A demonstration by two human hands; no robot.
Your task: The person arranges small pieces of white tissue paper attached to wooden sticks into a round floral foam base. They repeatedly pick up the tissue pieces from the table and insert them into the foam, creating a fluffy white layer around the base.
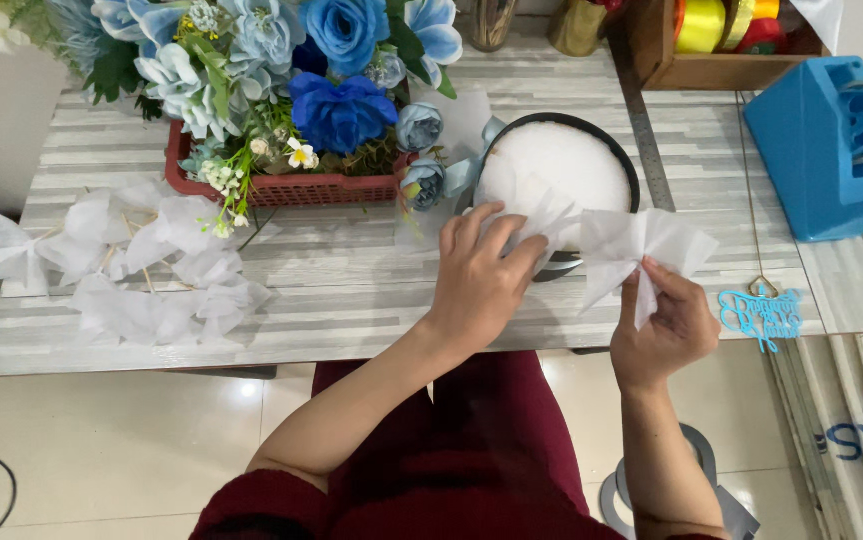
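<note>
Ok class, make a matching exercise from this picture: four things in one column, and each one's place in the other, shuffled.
Things:
1. Red basket
2. Tape dispenser
3. Foam disc
4. Pile of white bows

Places:
A. far right of the table
B. left part of the table
C. under the blue flowers
D. just beyond the hands

Pairs: 1-C, 2-A, 3-D, 4-B
</note>
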